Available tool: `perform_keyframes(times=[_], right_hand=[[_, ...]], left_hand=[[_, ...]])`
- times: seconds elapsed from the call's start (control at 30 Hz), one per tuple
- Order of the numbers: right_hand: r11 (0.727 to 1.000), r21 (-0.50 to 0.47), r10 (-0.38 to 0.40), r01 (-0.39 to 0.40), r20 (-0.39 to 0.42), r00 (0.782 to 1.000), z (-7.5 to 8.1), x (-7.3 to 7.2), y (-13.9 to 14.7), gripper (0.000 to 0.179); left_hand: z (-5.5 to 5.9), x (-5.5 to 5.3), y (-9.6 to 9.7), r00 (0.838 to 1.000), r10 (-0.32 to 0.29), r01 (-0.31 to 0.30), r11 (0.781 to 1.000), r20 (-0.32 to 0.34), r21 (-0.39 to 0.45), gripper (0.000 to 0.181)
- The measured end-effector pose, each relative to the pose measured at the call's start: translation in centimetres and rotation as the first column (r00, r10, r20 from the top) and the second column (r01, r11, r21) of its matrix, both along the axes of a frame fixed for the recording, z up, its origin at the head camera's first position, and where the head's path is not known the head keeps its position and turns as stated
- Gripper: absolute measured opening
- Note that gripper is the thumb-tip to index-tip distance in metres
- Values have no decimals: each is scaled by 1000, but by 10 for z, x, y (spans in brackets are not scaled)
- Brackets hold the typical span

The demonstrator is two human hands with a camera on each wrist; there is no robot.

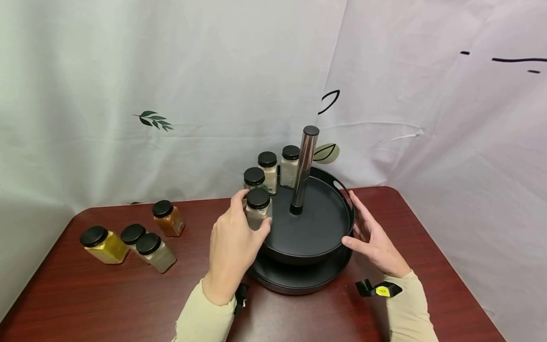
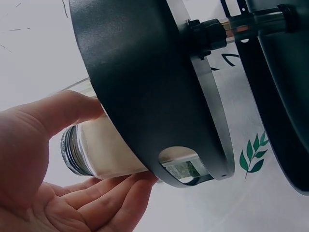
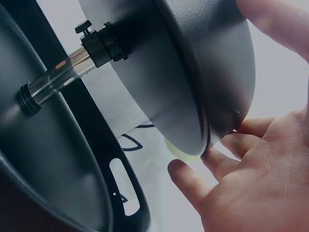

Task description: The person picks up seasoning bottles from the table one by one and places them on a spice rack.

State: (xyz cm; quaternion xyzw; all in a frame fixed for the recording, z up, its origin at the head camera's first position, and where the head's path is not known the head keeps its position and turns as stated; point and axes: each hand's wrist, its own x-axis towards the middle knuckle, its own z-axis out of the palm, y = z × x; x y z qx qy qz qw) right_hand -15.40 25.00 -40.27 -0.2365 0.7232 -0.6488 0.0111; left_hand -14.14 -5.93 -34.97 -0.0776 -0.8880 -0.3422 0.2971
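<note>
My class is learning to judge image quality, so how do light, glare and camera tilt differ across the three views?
Head view: brightest, with streaks of glare on the central post and a pale sheen on the table; left wrist view: dimmer, tipped sideways, the spice jar paler than the dark upper tray; right wrist view: also dim and sideways, soft sheen on that tray's outer wall.

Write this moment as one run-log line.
left grip: holds clear square-sided black-lidded jar; right grip: touches round black upper tray; on tray: three other jars; on red-brown wooden table: four jars
</note>
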Motion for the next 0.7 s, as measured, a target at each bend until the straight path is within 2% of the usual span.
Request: perform_keyframes(times=[0.27, 0.5, 0.7], right_hand=[[1000, 13, -23, 23, 7, 1000, 1, 1, 0, 94], [1000, 12, -16, 16, -5, 1000, -1, 0, 0, 92], [1000, 16, -14, 15, -37, 999, -1, 0, 1, 83]], left_hand=[[-2, 5, -9, 998, -10, 8, 999, 67, 42, 81], [-5, 11, -25, 999, 23, -26, 996, 46, 83, 81], [-9, 17, -42, 997, 80, -81, 992, 19, 99, 82]])
